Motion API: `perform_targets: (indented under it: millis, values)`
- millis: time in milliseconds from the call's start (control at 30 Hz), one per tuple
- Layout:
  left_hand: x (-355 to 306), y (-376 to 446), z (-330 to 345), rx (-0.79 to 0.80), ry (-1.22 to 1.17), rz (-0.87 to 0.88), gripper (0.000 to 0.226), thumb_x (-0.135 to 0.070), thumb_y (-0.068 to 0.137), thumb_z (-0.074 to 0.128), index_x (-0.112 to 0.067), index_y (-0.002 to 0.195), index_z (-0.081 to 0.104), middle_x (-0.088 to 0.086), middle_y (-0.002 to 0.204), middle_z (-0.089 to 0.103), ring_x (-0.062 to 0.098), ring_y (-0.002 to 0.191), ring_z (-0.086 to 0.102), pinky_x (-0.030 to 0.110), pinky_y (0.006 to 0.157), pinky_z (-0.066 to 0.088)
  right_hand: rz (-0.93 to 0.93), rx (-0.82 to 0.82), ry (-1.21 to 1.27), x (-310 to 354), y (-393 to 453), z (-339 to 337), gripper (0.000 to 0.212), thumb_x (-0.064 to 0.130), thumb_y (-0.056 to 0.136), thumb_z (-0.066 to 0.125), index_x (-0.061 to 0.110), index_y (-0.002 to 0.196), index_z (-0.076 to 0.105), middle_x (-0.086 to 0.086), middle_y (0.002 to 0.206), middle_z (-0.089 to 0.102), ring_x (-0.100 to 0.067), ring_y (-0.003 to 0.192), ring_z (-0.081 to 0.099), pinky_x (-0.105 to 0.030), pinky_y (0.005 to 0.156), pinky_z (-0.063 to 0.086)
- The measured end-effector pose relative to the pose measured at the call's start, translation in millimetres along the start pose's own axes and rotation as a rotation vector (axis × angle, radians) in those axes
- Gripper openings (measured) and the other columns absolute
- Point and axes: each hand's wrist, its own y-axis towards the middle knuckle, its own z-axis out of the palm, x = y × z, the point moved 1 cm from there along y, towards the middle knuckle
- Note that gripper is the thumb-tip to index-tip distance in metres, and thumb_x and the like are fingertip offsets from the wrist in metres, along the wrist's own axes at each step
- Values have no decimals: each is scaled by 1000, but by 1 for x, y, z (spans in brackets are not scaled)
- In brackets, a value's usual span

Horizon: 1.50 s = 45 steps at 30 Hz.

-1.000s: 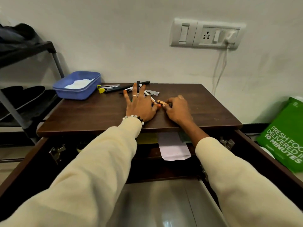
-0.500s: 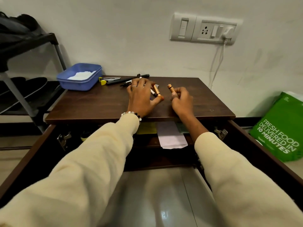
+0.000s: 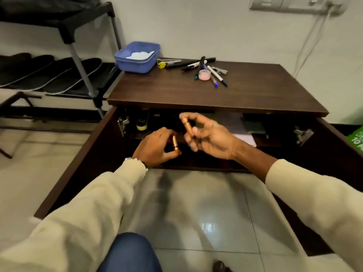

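Observation:
My left hand point(image 3: 155, 148) pinches a short copper-coloured tube piece point(image 3: 175, 144) with a dark band near its lower end. My right hand point(image 3: 210, 137) holds a second copper-coloured piece point(image 3: 188, 126) between thumb and fingers, tilted upright. Both hands are in front of the open dark wooden cabinet point(image 3: 216, 99), below its top, a few centimetres apart. The two pieces do not touch. On the cabinet top lie several pens and markers point(image 3: 208, 70) and a small pink round pot point(image 3: 204, 75).
A blue plastic tub point(image 3: 137, 57) with white contents stands at the top's back left, a yellow-tipped tool point(image 3: 167, 62) beside it. Cabinet doors hang open on both sides. A shoe rack point(image 3: 59, 61) stands left, a green bag point(image 3: 356, 137) right. Papers lie inside the cabinet.
Both hands have lifted off the cabinet top and come down toward me in front of the open cabinet, each carrying one copper piece. The view has tilted down and shifted.

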Motion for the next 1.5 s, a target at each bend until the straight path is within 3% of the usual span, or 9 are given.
perform_targets:
  millis: [200, 500, 633, 733, 800, 900, 1067, 1367, 1500]
  values:
    - [45, -36, 41, 339, 129, -319, 58, -38, 81, 70, -13, 130, 50, 8, 120, 54, 30, 108, 57, 42, 87, 50, 335, -140, -230, -95, 9, 0, 32, 6, 95, 53, 7, 127, 46, -18, 74, 64, -21, 55, 59, -28, 52, 52]
    - [107, -29, 114, 353, 207, -570, 45, -20, 83, 70, -9, 125, 57, 15, 118, 58, 38, 108, 59, 43, 87, 50, 351, -483, -243, -190, 115, -30, 20, -5, 93, 48, 10, 106, 46, -12, 69, 54, -11, 42, 54, -23, 43, 45]
    - [130, -9, 135, 377, 276, -597, 41, -16, 82, 71, -7, 120, 58, 16, 119, 59, 38, 110, 58, 44, 88, 50, 352, -573, -362, -201, 155, -49, 24, -6, 91, 48, 13, 76, 46, -8, 70, 47, -18, 63, 56, -36, 63, 51]
    - [135, -1, 146, 436, 468, -534, 35, -17, 88, 64, -10, 121, 58, 13, 120, 60, 34, 114, 56, 42, 86, 50, 351, -501, -739, -208, 174, -57, 20, -3, 86, 60, 10, 74, 52, -13, 83, 61, -16, 78, 61, -31, 80, 53]
    - [138, 1, 151, 428, 568, -508, 31, -14, 92, 56, -12, 123, 57, 9, 122, 59, 30, 117, 53, 41, 83, 51, 366, -429, -914, -214, 182, -62, 9, 8, 83, 69, 5, 83, 61, -15, 87, 65, -16, 72, 60, -22, 67, 51]
    - [144, 6, 156, 428, 598, -524, 28, -11, 94, 51, -15, 120, 60, 7, 118, 62, 28, 117, 53, 39, 78, 51, 357, -381, -1147, -225, 190, -66, 31, 22, 76, 77, 6, 99, 63, -2, 85, 52, -19, 82, 54, -24, 69, 35]
    - [147, 16, 157, 430, 579, -585, 24, -15, 95, 51, -18, 114, 66, 9, 112, 66, 28, 109, 60, 37, 79, 50, 336, -394, -1112, -228, 194, -76, 39, 27, 80, 73, 24, 59, 40, 12, 62, 39, -10, 68, 46, -12, 50, 26]
    - [146, 16, 153, 432, 516, -605, 22, -17, 90, 58, -15, 109, 69, 13, 110, 67, 33, 107, 62, 38, 83, 50, 323, -404, -1044, -237, 202, -80, 34, 23, 73, 80, 8, 99, 63, 0, 87, 53, -15, 83, 51, -28, 77, 42]
    - [144, 15, 151, 434, 500, -596, 20, -18, 90, 60, -14, 107, 69, 13, 108, 68, 33, 104, 64, 37, 81, 51, 312, -421, -1033, -236, 200, -74, 29, 19, 72, 81, 15, 87, 56, -1, 85, 53, -16, 81, 53, -29, 76, 44]
